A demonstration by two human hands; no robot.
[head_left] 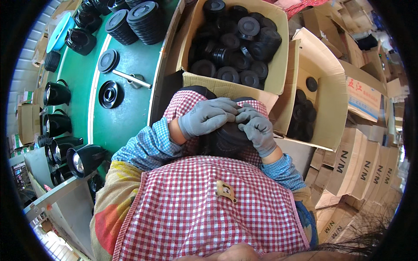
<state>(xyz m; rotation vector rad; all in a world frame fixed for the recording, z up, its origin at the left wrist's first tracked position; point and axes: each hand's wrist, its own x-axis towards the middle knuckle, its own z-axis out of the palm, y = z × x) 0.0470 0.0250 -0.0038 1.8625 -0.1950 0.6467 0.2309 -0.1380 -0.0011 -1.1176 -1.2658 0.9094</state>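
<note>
Both of my hands wear grey gloves and meet over my lap, on a dark round piece that looks like a black plastic lid [229, 135]. My left hand [207, 116] lies across its far left side with the fingers together and bent over the edge. On the other side, my right hand [257, 129] curls its fingers against the rim. The gloves hide much of the piece, and its lower part blends into the dark cloth beneath. Just beyond my hands stands a cardboard box [226, 87] filled with loose black round parts [248, 27].
A green worktop [126, 115] on the left carries stacked black lids [143, 19], a black ring part [110, 94], a metal rod tool [133, 79] and several black jugs [57, 93]. A second open box [328, 100] stands right, with flattened cartons [348, 163] behind it.
</note>
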